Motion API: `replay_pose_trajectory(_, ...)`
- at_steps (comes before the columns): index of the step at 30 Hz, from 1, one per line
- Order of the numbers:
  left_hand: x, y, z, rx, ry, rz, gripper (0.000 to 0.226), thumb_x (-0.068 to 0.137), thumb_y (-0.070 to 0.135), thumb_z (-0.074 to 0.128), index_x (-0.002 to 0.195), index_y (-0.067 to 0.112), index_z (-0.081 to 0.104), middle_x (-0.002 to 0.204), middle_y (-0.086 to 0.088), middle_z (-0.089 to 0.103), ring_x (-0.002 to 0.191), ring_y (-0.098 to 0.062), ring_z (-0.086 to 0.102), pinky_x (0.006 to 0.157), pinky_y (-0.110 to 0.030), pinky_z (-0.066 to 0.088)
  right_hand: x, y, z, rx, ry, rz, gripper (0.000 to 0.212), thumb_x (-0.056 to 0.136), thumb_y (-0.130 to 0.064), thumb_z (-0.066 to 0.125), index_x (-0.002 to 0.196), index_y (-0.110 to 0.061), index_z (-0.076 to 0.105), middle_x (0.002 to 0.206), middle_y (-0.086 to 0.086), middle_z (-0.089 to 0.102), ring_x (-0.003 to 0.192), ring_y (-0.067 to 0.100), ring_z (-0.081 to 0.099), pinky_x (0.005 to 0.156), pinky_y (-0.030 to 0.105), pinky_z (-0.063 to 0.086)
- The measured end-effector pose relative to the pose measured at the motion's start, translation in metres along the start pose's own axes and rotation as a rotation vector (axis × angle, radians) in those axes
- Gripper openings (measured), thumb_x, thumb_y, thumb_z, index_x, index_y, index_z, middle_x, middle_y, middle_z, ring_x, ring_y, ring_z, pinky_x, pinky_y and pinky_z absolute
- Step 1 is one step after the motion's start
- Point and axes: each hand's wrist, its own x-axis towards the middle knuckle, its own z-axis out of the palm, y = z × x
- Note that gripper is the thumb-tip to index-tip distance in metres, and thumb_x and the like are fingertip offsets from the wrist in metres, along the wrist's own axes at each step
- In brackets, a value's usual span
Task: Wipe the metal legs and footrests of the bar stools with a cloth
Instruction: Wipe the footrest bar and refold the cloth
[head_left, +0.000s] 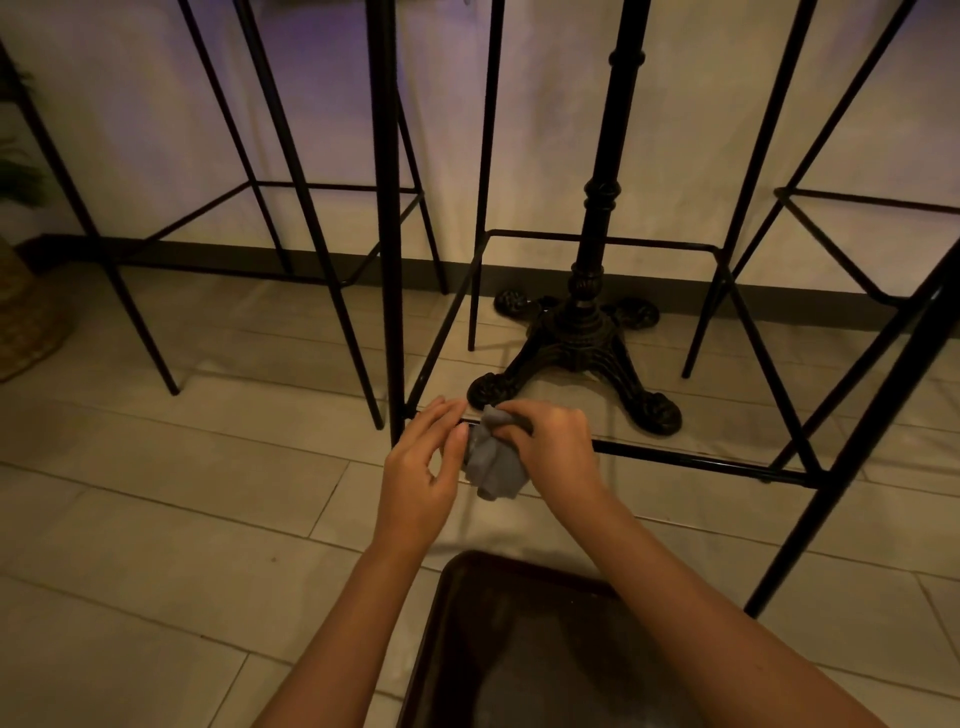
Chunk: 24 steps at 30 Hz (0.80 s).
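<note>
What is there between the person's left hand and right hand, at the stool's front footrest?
In the head view, a crumpled grey cloth lies between the left hand and right hand, pressed on the thin black metal footrest bar.

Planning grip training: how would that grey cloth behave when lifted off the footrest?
The grey cloth looks floppy: it bunches and droops below the footrest bar. Probably light, since the right hand pinches it easily. Unlikely to slip.
</note>
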Motion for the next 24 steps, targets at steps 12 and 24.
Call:
replay_pose_trajectory(12,0.014,0.023,0.000,-0.325,0.008,-0.189,0.040,0.086,0.011,0.058,0.121,0.028,0.049,0.122,0.004,0.049,0.108,0.008,0.051,0.079,-0.009,0.047,0.022,-0.014,-0.024,0.551,-0.123,0.279,0.014,0.086,-0.021,0.064,0.097,-0.015,0.069,0.082,-0.006,0.067,0.081,0.008,0.064,0.066,0.012,0.050)
replay_pose_trajectory(24,0.027,0.032,0.012,-0.463,0.061,-0.299,0.038,0.089,0.008,0.055,0.120,0.030,0.055,0.118,0.004,0.055,0.105,0.002,0.056,0.086,-0.019,0.050,0.035,-0.008,-0.049,0.855,-0.245,0.488,0.041,0.086,-0.009,0.063,0.125,-0.006,0.053,0.108,0.009,0.064,0.095,0.021,0.063,0.080,0.032,0.054)
